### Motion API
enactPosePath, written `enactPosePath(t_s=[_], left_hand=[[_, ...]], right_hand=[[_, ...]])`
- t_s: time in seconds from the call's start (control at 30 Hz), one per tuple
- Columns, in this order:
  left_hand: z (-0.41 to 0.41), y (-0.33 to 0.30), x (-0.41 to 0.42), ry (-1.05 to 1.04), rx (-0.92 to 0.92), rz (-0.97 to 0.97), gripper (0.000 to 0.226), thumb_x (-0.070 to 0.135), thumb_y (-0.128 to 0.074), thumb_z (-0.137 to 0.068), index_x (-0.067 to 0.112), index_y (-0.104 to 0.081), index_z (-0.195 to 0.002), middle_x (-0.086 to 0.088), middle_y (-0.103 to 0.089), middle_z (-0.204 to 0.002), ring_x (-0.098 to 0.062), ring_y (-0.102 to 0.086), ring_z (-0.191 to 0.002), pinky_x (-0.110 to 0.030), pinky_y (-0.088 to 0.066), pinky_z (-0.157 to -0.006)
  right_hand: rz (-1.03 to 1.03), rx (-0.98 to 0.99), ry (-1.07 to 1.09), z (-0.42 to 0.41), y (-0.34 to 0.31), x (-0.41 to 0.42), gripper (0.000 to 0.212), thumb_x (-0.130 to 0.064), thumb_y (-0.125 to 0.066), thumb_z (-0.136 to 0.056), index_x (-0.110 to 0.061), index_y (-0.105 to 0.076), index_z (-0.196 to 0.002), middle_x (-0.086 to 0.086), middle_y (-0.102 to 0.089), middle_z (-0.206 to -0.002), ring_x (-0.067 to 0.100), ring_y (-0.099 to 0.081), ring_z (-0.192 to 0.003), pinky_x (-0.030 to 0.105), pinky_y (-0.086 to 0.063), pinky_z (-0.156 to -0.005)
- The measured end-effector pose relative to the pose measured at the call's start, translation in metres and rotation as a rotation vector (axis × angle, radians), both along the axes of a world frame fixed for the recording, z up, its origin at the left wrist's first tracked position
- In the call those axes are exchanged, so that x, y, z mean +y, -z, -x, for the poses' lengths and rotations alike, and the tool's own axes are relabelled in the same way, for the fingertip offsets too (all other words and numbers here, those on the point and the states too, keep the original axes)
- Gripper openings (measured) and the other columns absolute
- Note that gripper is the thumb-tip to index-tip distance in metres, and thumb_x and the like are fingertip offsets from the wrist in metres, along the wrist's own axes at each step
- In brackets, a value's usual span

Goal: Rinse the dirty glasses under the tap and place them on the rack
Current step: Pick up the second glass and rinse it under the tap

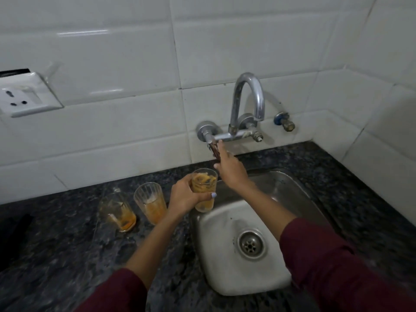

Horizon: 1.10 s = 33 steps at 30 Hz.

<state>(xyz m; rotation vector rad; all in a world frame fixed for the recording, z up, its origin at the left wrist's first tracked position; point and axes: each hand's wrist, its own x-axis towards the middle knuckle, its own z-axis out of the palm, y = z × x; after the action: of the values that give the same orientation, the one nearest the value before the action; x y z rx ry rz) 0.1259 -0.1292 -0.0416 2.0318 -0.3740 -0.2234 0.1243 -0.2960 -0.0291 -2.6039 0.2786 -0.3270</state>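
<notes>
My left hand [183, 197] grips a dirty glass [204, 190] smeared with orange residue, held upright over the left rim of the steel sink [216, 262]. My right hand [229, 167] reaches up to the brown tap handle [215, 152] below the left valve of the wall tap [247, 102]; its fingers touch the handle. No water runs from the spout. Two more dirty glasses stand on the counter left of the sink: one [152, 202] upright near my left wrist, another [118, 212] further left.
Dark granite counter [67, 255] surrounds the sink, with the drain [251, 244] in its middle. A white wall socket [24, 95] sits at the far left on the tiled wall. A small brass-and-blue valve [284, 121] sticks out right of the tap. No rack is in view.
</notes>
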Motion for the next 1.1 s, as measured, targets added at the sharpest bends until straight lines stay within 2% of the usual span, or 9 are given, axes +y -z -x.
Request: enactPosePath(t_s=[0.13, 0.3, 0.47, 0.63, 0.73, 0.83, 0.9, 0.97, 1.1], left_hand=[[0.004, 0.012, -0.018, 0.075, 0.008, -0.007, 0.062, 0.024, -0.091, -0.055, 0.020, -0.064, -0.111, 0.006, -0.068, -0.097, -0.009, -0.065, -0.090, -0.023, -0.050, -0.083], [0.013, 0.023, -0.052, 0.175, 0.028, 0.041, 0.065, 0.018, -0.092, -0.053, 0.024, -0.063, -0.112, 0.004, -0.070, -0.102, -0.014, -0.065, -0.098, -0.023, -0.050, -0.087], [0.022, 0.025, -0.080, 0.284, 0.056, 0.062, 0.077, 0.033, -0.090, -0.045, 0.026, -0.063, -0.116, 0.007, -0.070, -0.106, -0.012, -0.065, -0.101, -0.036, -0.052, -0.093], [0.021, 0.012, -0.092, 0.372, 0.071, 0.109, 0.073, 0.029, -0.089, -0.047, 0.028, -0.062, -0.115, 0.003, -0.070, -0.108, -0.015, -0.065, -0.102, -0.036, -0.052, -0.094], [0.017, 0.007, -0.088, 0.261, 0.167, 0.250, 0.076, 0.023, -0.091, -0.053, 0.015, -0.059, -0.121, -0.003, -0.068, -0.107, -0.019, -0.065, -0.100, -0.031, -0.054, -0.087], [0.027, 0.010, -0.089, 0.015, 0.337, 0.515, 0.079, 0.045, -0.089, -0.046, 0.013, -0.062, -0.113, -0.011, -0.069, -0.105, -0.022, -0.067, -0.092, -0.035, -0.056, -0.077], [0.038, 0.011, -0.098, -0.075, 0.466, 0.701, 0.067, 0.043, -0.087, -0.056, 0.007, -0.063, -0.107, -0.018, -0.069, -0.106, -0.029, -0.067, -0.090, -0.048, -0.057, -0.079], [0.044, 0.006, -0.106, -0.166, 0.546, 0.822, 0.049, 0.034, -0.082, -0.066, 0.005, -0.063, -0.100, -0.017, -0.069, -0.094, -0.027, -0.067, -0.079, -0.043, -0.058, -0.067], [0.032, -0.003, -0.100, -0.184, 0.731, 0.795, 0.028, 0.036, -0.069, -0.082, 0.010, -0.062, -0.093, -0.011, -0.067, -0.081, -0.020, -0.063, -0.058, -0.025, -0.050, -0.044]], right_hand=[[-0.150, 0.050, -0.003, 0.051, 0.015, -0.012, 0.052, -0.016, -0.050, -0.093, -0.011, -0.033, -0.142, 0.017, -0.049, -0.136, 0.030, -0.048, -0.124, 0.039, -0.041, -0.102], [-0.250, -0.104, 0.038, 0.114, 0.020, -0.034, 0.036, -0.005, -0.052, -0.089, -0.009, -0.056, -0.125, 0.010, -0.063, -0.118, 0.020, -0.060, -0.107, 0.019, -0.043, -0.088], [-0.185, -0.287, 0.087, 0.137, 0.009, -0.058, 0.027, -0.001, -0.055, -0.083, -0.013, -0.066, -0.104, 0.005, -0.066, -0.100, 0.018, -0.064, -0.090, 0.020, -0.047, -0.076], [0.133, 0.056, -0.265, 0.128, -0.001, -0.066, 0.029, -0.023, -0.047, -0.090, -0.016, -0.055, -0.117, 0.005, -0.062, -0.115, 0.020, -0.053, -0.112, 0.033, -0.030, -0.095], [-0.132, -0.045, -0.196, 0.117, -0.016, -0.067, 0.020, -0.016, -0.049, -0.089, -0.011, -0.062, -0.103, 0.013, -0.068, -0.092, 0.028, -0.063, -0.087, 0.034, -0.045, -0.076], [-0.312, -0.128, -0.069, 0.103, -0.030, -0.057, 0.016, -0.013, -0.056, -0.089, -0.010, -0.066, -0.101, 0.010, -0.070, -0.092, 0.021, -0.063, -0.085, 0.029, -0.047, -0.072], [-0.362, -0.152, 0.045, 0.094, -0.032, -0.048, 0.015, -0.014, -0.054, -0.091, -0.011, -0.067, -0.099, 0.007, -0.070, -0.092, 0.018, -0.063, -0.084, 0.025, -0.044, -0.067], [-0.400, -0.177, 0.096, 0.093, -0.030, -0.043, 0.017, -0.015, -0.052, -0.093, -0.012, -0.067, -0.100, 0.008, -0.071, -0.094, 0.017, -0.063, -0.083, 0.019, -0.043, -0.062], [-0.418, -0.238, -0.253, 0.115, -0.012, -0.049, 0.027, -0.015, -0.051, -0.094, -0.012, -0.062, -0.118, 0.005, -0.071, -0.106, 0.009, -0.066, -0.096, 0.012, -0.050, -0.079]])
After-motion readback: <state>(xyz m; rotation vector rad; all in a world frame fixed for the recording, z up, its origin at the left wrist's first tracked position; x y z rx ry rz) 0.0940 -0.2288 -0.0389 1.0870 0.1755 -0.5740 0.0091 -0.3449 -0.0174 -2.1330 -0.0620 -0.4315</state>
